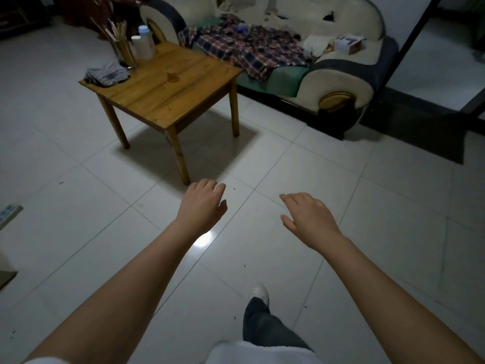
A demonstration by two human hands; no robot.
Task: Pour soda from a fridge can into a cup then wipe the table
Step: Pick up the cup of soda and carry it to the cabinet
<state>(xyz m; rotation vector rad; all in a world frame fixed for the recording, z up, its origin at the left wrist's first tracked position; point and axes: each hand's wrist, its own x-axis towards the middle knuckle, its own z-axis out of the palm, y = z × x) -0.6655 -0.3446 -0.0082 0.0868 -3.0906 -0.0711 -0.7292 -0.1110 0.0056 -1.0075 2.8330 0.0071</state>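
A small wooden table [183,101] stands ahead on the tiled floor. A clear glass cup [173,76] sits near its middle. A folded grey cloth [107,74] lies at the table's left corner. My left hand [202,206] and my right hand [307,216] hang out in front of me above the floor, fingers relaxed and empty, well short of the table. No soda can or fridge is in view.
A jar of sticks [123,52] and two white bottles [144,44] stand at the table's far corner. A sofa [338,82] with a plaid cloth [246,48] lies behind it. A power strip [8,214] lies on the floor at left.
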